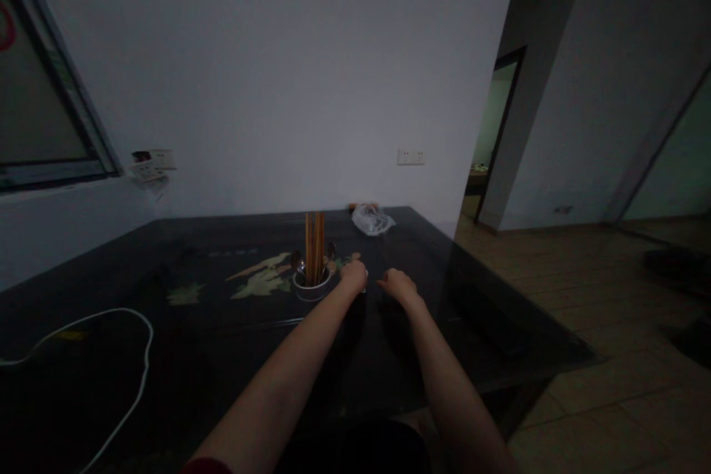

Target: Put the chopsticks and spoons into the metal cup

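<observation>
Both my arms reach forward over a dark glass table. My left hand is curled closed just right of a white utensil holder that holds wooden chopsticks and spoons; a small dark thing sits under the hand, too dim to name. My right hand hovers a little to the right, fingers bent and pointing left, with nothing seen in them.
A white cable loops across the table's left part. A crumpled clear plastic bag lies at the far edge by the wall. Wall sockets sit above. Tiled floor and a doorway lie to the right.
</observation>
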### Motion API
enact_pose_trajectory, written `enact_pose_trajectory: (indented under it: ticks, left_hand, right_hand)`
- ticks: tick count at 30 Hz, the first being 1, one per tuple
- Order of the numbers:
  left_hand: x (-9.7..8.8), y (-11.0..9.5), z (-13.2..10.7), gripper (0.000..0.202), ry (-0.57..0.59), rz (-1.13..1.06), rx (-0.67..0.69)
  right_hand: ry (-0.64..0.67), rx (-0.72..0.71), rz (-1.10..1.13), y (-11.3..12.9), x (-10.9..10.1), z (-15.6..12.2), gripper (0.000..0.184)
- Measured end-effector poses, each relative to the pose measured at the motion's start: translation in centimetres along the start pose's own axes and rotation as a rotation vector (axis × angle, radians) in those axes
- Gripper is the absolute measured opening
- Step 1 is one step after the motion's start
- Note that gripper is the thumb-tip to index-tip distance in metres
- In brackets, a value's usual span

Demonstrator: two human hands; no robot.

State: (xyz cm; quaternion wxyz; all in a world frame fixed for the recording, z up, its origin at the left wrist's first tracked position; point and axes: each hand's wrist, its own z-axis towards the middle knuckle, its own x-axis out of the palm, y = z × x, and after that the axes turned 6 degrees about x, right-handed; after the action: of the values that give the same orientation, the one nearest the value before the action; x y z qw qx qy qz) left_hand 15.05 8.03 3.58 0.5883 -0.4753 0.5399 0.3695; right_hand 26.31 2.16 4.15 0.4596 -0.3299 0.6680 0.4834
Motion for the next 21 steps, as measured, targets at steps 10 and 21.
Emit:
enact_pose_trajectory:
  ticks: [10,21]
  left_hand:
    - [0.7,1.1,0.8,0.036,0.039,-0.026,0.024]
    - [0.4,0.6,0.3,0.027,0.062,-0.135,0.106]
  right_hand:
    - [-0.008,0.017,0.005,0.0,-0.1,-0.1,0.028]
    - [-0.085,0.051,0.045,-1.1,0.0,1.1,0.03]
